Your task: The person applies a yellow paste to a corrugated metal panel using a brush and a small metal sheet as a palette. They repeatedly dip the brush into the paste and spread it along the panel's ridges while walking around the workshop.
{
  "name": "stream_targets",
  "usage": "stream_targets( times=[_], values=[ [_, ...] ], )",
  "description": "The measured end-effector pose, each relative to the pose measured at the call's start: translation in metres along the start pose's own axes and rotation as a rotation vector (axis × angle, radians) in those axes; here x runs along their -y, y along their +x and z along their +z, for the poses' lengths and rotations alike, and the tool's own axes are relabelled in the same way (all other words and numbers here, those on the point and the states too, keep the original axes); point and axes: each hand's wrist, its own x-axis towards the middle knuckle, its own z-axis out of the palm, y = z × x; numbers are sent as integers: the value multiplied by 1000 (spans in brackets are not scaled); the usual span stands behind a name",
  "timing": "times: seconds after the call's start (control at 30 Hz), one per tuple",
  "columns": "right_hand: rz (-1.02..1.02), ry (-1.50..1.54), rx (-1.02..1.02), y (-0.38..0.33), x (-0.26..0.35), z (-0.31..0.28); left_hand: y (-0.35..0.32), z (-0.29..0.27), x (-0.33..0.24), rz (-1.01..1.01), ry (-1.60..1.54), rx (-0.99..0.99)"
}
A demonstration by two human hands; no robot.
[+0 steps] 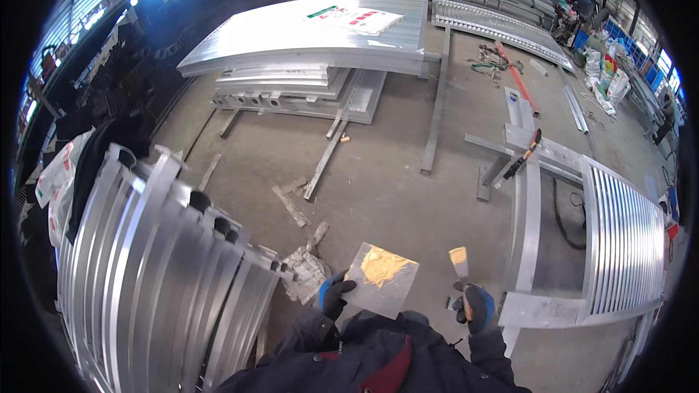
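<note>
My left hand, in a black and blue work glove, grips the left edge of a flat grey square board. A spread of yellow putty covers the board's upper middle. In my right hand, gloved the same way, is a putty knife held by its handle, blade pointing up and away. Yellow putty coats the blade's tip. Board and knife are apart, both in front of my dark jacket.
Stacked metal slats stand close on my left. To the right, a welded metal frame carries a louvred panel. Ahead lies a stack of silver panels on supports. Crumpled scraps and metal bars lie on the floor.
</note>
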Motion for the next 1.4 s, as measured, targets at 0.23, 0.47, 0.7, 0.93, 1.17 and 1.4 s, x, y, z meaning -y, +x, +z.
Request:
stream_targets(
  times=[0.23, 0.47, 0.7, 0.93, 1.17, 1.4],
  values=[
    [57, 269, -154, 165, 54, -1, 198, 66, -139, -48, -47, 154],
    [92, 361, -275, 422, 152, -51, 413, 135, -225, -29, -138, 144],
    [-108, 246, -144, 627, 292, -71, 584, 199, -315, -13, -153, 109],
    [-159, 477, -380, 839, 310, -88, 816, 250, -383, -86, -142, 177],
    [-265, 494, -157, 1028, 380, -141, 1066, 317, -502, -138, -116, 291],
    [-152, 268, -407, 1163, 480, -157, 1231, 413, -594, -104, 108, 275]
  ],
)
